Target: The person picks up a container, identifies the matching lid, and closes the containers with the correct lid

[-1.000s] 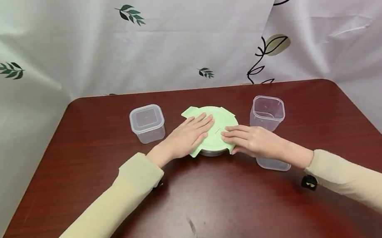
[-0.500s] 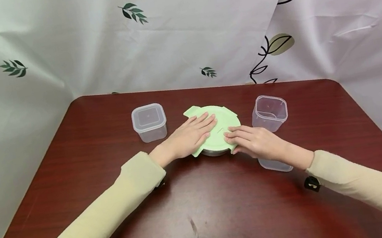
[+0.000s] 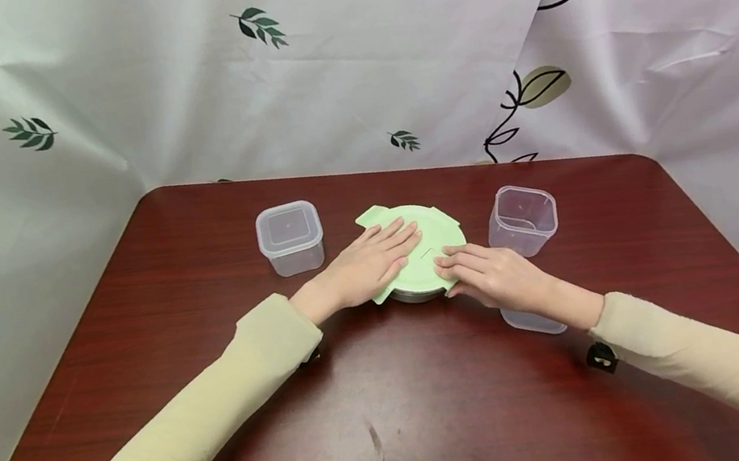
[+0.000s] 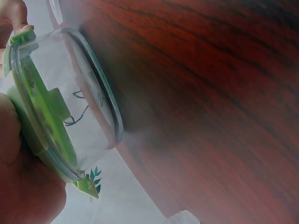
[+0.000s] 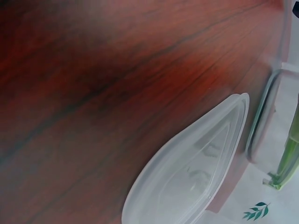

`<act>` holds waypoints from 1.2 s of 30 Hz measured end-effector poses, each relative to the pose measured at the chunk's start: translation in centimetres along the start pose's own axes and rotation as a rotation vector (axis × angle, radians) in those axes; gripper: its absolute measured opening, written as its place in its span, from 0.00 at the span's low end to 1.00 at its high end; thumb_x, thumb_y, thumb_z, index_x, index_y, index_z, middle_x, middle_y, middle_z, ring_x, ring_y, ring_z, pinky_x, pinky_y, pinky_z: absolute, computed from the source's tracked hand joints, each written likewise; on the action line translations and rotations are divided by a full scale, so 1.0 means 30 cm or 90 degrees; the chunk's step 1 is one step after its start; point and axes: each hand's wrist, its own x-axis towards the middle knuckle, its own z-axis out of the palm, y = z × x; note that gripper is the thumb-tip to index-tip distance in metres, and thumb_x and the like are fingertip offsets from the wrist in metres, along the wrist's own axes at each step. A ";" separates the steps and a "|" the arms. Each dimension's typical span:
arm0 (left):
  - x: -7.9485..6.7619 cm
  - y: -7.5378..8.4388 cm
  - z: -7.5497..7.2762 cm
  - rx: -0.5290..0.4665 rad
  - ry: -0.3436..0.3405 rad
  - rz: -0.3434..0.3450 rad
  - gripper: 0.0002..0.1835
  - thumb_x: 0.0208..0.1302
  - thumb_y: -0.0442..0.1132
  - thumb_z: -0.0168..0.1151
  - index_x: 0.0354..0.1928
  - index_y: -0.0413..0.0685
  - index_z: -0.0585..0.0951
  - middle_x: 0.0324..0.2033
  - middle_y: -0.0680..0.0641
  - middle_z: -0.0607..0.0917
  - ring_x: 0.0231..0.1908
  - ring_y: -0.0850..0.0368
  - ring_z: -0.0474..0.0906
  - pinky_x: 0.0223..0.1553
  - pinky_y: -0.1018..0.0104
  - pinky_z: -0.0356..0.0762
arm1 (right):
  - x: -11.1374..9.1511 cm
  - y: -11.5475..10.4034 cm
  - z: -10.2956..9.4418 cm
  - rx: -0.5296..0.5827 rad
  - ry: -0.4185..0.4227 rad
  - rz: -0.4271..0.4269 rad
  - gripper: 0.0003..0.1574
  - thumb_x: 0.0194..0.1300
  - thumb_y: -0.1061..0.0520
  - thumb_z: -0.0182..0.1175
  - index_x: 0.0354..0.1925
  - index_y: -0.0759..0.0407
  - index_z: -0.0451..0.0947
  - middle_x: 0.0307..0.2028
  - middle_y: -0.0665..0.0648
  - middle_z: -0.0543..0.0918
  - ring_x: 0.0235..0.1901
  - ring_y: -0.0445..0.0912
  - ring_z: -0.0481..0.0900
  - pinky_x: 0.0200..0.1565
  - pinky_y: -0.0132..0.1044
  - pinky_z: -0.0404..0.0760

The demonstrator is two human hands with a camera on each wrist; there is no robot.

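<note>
A round glass food container (image 4: 88,107) with a light green lid (image 3: 440,231) stands on the table, its side flaps sticking outward. My left hand (image 3: 363,268) lies flat across the left part of the lid, fingers spread forward. At the near right edge, my right hand (image 3: 494,271) holds a flap of the lid with bent fingers on top; its thumb (image 4: 17,16) touches that flap in the left wrist view. Below the right hand lies a clear plastic lid (image 5: 187,177), partly covered by the hand in the head view.
A clear square container (image 3: 293,243) with its lid on stands at the left. An uncovered clear container (image 3: 524,214) stands behind the right hand. The dark red wooden table (image 3: 375,441) reaches back to a patterned white curtain (image 3: 342,64).
The scene has shifted slightly rightward in the head view. Both hands keep their places on the green lid, with no other visible change.
</note>
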 end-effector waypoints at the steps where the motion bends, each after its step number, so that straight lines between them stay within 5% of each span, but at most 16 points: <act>1: -0.002 0.000 0.001 0.000 0.001 0.000 0.28 0.82 0.46 0.37 0.80 0.49 0.56 0.79 0.50 0.53 0.79 0.53 0.42 0.78 0.54 0.38 | 0.000 -0.001 0.001 0.003 0.002 0.002 0.25 0.79 0.47 0.50 0.49 0.64 0.84 0.47 0.59 0.88 0.48 0.54 0.86 0.46 0.45 0.85; 13: -0.009 0.008 0.003 0.014 0.002 -0.003 0.29 0.83 0.46 0.36 0.80 0.49 0.56 0.79 0.50 0.53 0.79 0.53 0.42 0.78 0.55 0.38 | -0.015 -0.019 -0.004 0.055 -0.016 0.060 0.23 0.78 0.46 0.53 0.52 0.63 0.84 0.50 0.59 0.87 0.54 0.55 0.83 0.52 0.47 0.83; 19: 0.005 0.024 0.004 0.019 -0.006 -0.011 0.29 0.83 0.47 0.36 0.80 0.49 0.55 0.79 0.51 0.51 0.79 0.54 0.41 0.78 0.55 0.37 | -0.024 -0.033 -0.028 0.108 -0.035 0.147 0.22 0.75 0.48 0.56 0.54 0.62 0.83 0.53 0.58 0.85 0.58 0.55 0.80 0.65 0.39 0.73; 25: 0.022 0.051 0.018 0.030 0.008 -0.013 0.29 0.83 0.47 0.37 0.80 0.49 0.56 0.79 0.50 0.53 0.79 0.54 0.43 0.78 0.55 0.39 | -0.004 -0.049 -0.034 0.092 -0.009 0.234 0.16 0.70 0.57 0.59 0.51 0.61 0.84 0.50 0.57 0.85 0.53 0.53 0.80 0.57 0.45 0.77; 30: 0.027 0.067 0.025 0.053 0.022 -0.013 0.29 0.83 0.46 0.38 0.79 0.47 0.56 0.79 0.49 0.55 0.79 0.54 0.44 0.78 0.56 0.40 | 0.013 -0.052 -0.017 0.036 -0.020 0.296 0.24 0.66 0.60 0.59 0.59 0.68 0.79 0.59 0.65 0.81 0.60 0.58 0.75 0.61 0.55 0.75; 36: 0.012 0.067 0.015 0.053 0.017 -0.015 0.29 0.82 0.46 0.39 0.79 0.45 0.56 0.79 0.48 0.55 0.79 0.53 0.45 0.78 0.55 0.41 | 0.033 -0.043 -0.002 0.035 -0.105 0.353 0.32 0.71 0.58 0.56 0.67 0.75 0.69 0.67 0.70 0.72 0.71 0.61 0.65 0.69 0.56 0.66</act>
